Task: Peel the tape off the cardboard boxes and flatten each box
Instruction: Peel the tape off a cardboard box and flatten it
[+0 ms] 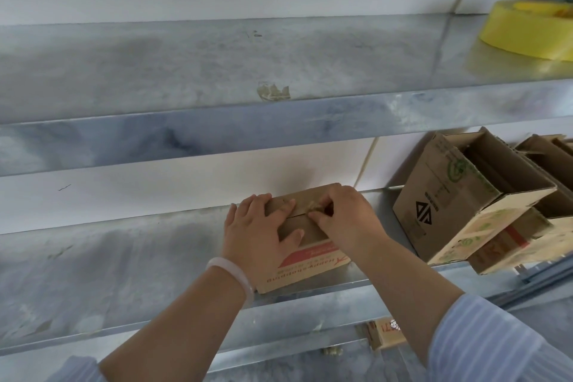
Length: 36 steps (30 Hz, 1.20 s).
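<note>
1. Both hands are set on the cardboard box (310,270): the left hand (257,232) is laid flat with its fingers spread, and a crumpled tuft of tape (313,207) is pinched by the right hand (347,220).
2. The box is stood on the lower metal shelf (124,273), at its front edge.
3. The tape is best drawn low along the seam while the flaps are pressed down.
4. The seam, and seemingly the long axis, is laid left to right along the shelf; the printed face is turned toward the person, its lettering upside down.
</note>
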{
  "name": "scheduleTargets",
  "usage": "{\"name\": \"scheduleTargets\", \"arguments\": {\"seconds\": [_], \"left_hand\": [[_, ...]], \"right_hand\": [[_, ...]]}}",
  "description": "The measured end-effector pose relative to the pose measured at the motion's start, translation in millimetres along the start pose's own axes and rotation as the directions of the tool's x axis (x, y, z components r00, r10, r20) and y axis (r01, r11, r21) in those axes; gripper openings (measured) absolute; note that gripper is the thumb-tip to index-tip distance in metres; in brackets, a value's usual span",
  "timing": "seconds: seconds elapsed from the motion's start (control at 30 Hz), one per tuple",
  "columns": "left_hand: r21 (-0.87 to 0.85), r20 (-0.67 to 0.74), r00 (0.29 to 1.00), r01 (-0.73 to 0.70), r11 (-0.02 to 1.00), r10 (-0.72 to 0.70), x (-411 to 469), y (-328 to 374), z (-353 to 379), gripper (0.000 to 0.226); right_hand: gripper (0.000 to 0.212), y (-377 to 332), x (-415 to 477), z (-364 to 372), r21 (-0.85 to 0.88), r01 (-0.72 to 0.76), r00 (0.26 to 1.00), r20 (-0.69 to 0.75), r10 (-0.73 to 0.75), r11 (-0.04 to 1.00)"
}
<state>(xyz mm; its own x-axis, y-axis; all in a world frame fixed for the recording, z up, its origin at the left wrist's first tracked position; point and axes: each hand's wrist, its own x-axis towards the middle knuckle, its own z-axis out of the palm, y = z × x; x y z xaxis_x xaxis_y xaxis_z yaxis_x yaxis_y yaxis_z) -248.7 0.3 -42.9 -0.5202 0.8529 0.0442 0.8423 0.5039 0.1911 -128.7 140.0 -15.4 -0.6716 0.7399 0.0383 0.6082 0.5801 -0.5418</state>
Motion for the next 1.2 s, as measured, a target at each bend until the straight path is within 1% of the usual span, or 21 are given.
{"name": "scheduleTargets", "arguments": {"seconds": [0.13, 0.23, 0.3, 0.33, 0.37, 0.4, 0.47, 0.5, 0.57, 0.63, 0.67, 0.7, 0.77, 0.83, 0.87, 0.97, 1.03, 1.1, 1.2], "left_hand": [[0.029, -0.034, 0.999, 0.023, 0.999, -0.022, -3.7, 5.6, 2.7, 0.081], [0.023, -0.022, 0.999, 0.039, 0.999, -0.039, -4.3, 2.8, 3.2, 0.082], [0.014, -0.014, 0.999, 0.049, 0.999, -0.049, -4.5, 2.2, 3.0, 0.079], [0.012, -0.014, 0.999, 0.052, 0.999, -0.052, -4.9, 2.1, 3.0, 0.078], [0.011, -0.016, 0.998, 0.053, 0.999, -0.053, -5.2, 2.2, 3.0, 0.078], [0.010, -0.020, 0.999, 0.050, 0.999, -0.050, -5.4, 2.3, 2.8, 0.078], [0.019, -0.028, 0.999, 0.040, 0.999, -0.040, -4.9, 2.8, 1.7, 0.078], [0.027, -0.031, 0.999, 0.034, 0.999, -0.033, -4.3, 3.5, 1.1, 0.078], [0.040, -0.034, 0.999, 0.011, 0.999, -0.010, -2.9, 6.1, 0.3, 0.077], [0.054, -0.034, 0.999, -0.031, 0.998, 0.032, -0.7, 9.8, -0.2, 0.071], [0.046, -0.033, 0.998, -0.048, 0.998, 0.050, 1.2, 12.4, -0.9, 0.068], [0.026, -0.032, 0.998, -0.055, 0.998, 0.056, 3.4, 15.5, -2.2, 0.065], [-0.013, -0.039, 0.998, -0.046, 0.999, 0.045, 7.9, 22.5, -5.3, 0.060], [0.023, -0.043, 0.998, -0.036, 0.999, 0.037, 10.8, 30.0, -6.2, 0.058], [0.069, -0.036, 0.999, -0.035, 0.997, 0.038, 11.7, 33.5, -5.7, 0.059], [0.175, -0.027, 0.999, -0.018, 0.984, 0.023, 12.6, 37.9, -1.7, 0.066], [0.187, -0.041, 0.999, -0.010, 0.982, 0.018, 12.7, 36.7, -0.8, 0.072], [0.175, -0.059, 0.998, -0.007, 0.985, 0.018, 13.0, 34.3, -0.7, 0.074], [0.167, -0.080, 0.997, 0.001, 0.986, 0.012, 13.1, 34.7, -1.4, 0.072]], "right_hand": [[0.017, 7.0, 2.5, -2.3, 0.054, -0.033, 0.998, -0.048, 0.036, 0.998], [0.015, 19.9, 9.8, -12.6, 0.210, -0.127, 0.979, -0.130, 0.156, 0.969], [0.014, 28.1, 12.7, -22.0, 0.263, -0.140, 0.963, -0.187, 0.193, 0.955], [0.014, 32.0, 13.2, -25.1, 0.217, -0.118, 0.964, -0.210, 0.164, 0.969], [0.014, 35.2, 13.0, -27.0, 0.133, -0.072, 0.971, -0.219, 0.100, 0.989], [0.014, 37.2, 11.3, -27.4, 0.028, -0.014, 0.980, -0.199, 0.019, 1.000], [0.008, 39.4, 5.0, -24.3, -0.131, 0.137, 0.979, -0.137, -0.154, 0.982], [0.008, 40.7, 2.2, -21.6, -0.170, 0.208, 0.969, -0.101, -0.227, 0.963], [0.019, 40.0, -1.8, -18.2, -0.207, 0.282, 0.956, -0.027, -0.293, 0.937], [0.031, 36.6, -3.5, -16.8, -0.141, 0.251, 0.967, -0.016, -0.256, 0.958], [0.030, 34.8, -2.5, -17.4, -0.086, 0.193, 0.981, -0.017, -0.195, 0.977], [0.025, 34.4, -0.3, -17.4, -0.010, 0.132, 0.991, -0.037, -0.132, 0.991], [0.004, 35.1, 3.1, -17.8, 0.109, -0.005, 0.998, -0.061, 0.012, 0.994], [0.024, 36.9, 5.4, -17.2, 0.101, -0.088, 0.996, -0.012, 0.089, 0.991], [0.025, 37.0, 7.1, -17.4, 0.057, -0.096, 0.995, 0.001, 0.096, 0.994], [0.012, 31.5, 7.6, -19.1, -0.063, -0.060, 0.998, -0.024, 0.058, 0.996], [0.007, 33.3, 10.0, -20.3, -0.072, -0.043, 0.999, -0.036, 0.041, 0.996], [0.008, 40.6, 13.3, -24.1, 0.034, -0.081, 0.996, -0.045, 0.082, 0.996], [0.015, 54.9, 18.5, -31.4, 0.237, -0.158, 0.984, -0.045, 0.173, 0.959]]}}
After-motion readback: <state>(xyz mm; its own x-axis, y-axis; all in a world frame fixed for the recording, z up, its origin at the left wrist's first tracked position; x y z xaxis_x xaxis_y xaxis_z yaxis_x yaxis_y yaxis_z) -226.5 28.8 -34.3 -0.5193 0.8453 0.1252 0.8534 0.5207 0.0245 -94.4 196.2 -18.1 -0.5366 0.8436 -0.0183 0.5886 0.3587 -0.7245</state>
